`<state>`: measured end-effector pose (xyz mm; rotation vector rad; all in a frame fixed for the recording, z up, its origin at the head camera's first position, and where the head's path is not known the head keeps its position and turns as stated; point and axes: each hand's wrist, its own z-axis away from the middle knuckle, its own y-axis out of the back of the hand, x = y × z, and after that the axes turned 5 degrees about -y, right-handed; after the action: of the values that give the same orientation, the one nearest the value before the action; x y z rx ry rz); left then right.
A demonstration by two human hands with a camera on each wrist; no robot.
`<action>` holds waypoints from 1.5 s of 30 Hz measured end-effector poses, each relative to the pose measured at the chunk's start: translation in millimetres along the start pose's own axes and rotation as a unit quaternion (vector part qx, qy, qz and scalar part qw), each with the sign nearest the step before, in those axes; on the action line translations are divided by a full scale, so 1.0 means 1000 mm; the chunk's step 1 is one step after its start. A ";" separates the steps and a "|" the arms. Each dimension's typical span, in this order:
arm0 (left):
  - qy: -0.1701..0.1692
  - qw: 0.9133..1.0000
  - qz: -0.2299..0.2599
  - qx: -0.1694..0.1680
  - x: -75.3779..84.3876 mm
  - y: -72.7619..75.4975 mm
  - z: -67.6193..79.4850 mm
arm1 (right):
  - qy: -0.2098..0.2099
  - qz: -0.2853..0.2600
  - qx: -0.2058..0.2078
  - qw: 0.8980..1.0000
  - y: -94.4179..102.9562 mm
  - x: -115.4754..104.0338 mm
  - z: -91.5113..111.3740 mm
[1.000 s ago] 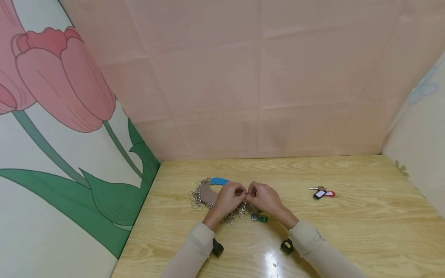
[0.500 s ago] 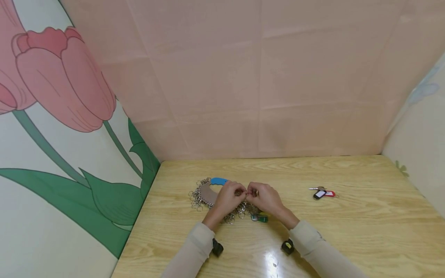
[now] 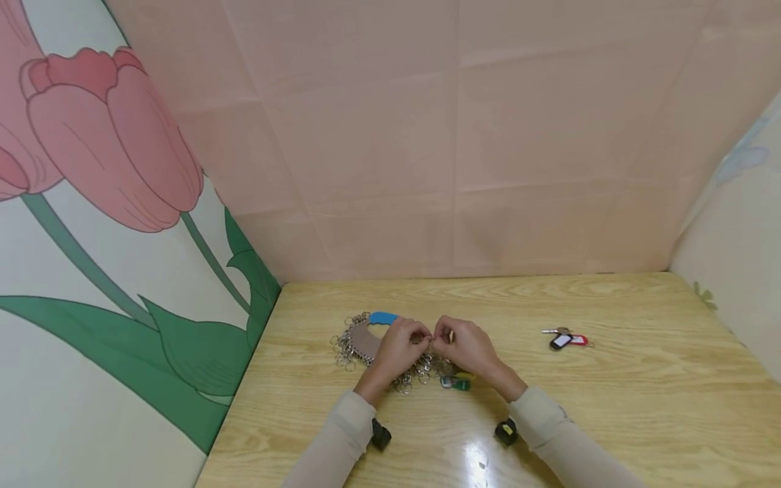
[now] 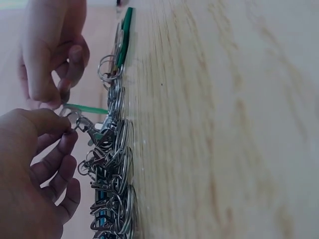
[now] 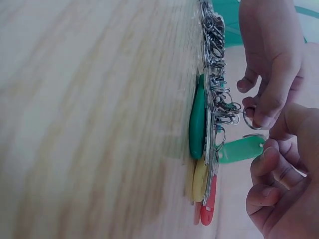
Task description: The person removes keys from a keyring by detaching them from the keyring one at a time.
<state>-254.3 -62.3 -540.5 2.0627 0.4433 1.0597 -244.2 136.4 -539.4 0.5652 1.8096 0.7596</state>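
My left hand point(image 3: 399, 347) pinches a split key ring point(image 5: 249, 117) between thumb and forefinger, above a curved brown band point(image 3: 364, 341) fringed with metal clips and rings. Fingertip to fingertip with it, my right hand point(image 3: 468, 347) pinches the end of a translucent green key tag point(image 5: 241, 149); the small fastening at that end is mostly hidden by the fingers. Rows of metal rings point(image 4: 124, 174) lie on the table below the left hand. Beside them rest a darker green tag point(image 5: 198, 124), a yellow tag point(image 5: 200, 179) and a red tag point(image 5: 209, 201).
A key point(image 3: 552, 331) lies with a black tag point(image 3: 561, 342) and a red-edged tag point(image 3: 580, 340) on the right of the wooden table point(image 3: 641, 407). A blue piece point(image 3: 383, 318) caps the band's far end. A pink-covered wall point(image 3: 451, 169) stands behind.
My right hand has lifted a little, its forefinger arching higher above the thumb. The left hand stays nearly in place with the ring.
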 end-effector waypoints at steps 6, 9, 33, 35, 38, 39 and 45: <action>0.004 1.000 0.001 -0.004 -0.001 0.000 0.000 | -0.022 0.008 -0.004 1.000 0.002 0.000 0.000; 0.011 1.000 0.004 -0.011 -0.001 0.001 0.000 | -0.028 0.013 -0.007 1.000 0.004 0.000 0.000; 0.034 0.999 0.024 -0.020 -0.003 0.003 0.003 | -0.039 0.023 -0.002 0.999 0.016 0.005 0.001; 0.034 0.999 0.023 -0.018 -0.003 0.003 0.003 | -0.037 0.027 0.002 0.999 0.017 0.006 0.001; 0.036 0.999 0.020 -0.013 -0.003 0.003 0.003 | -0.032 0.033 0.006 0.999 0.019 0.006 0.001; 0.037 0.999 0.021 -0.012 -0.003 0.003 0.003 | -0.031 0.034 0.008 0.999 0.019 0.006 0.001; 0.045 0.999 0.020 -0.005 -0.003 0.006 0.004 | -0.018 0.039 0.020 0.999 0.025 0.007 0.001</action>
<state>-252.5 -69.5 -539.3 2.0289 0.4423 1.1794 -244.6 158.5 -525.6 0.6744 1.7805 0.7624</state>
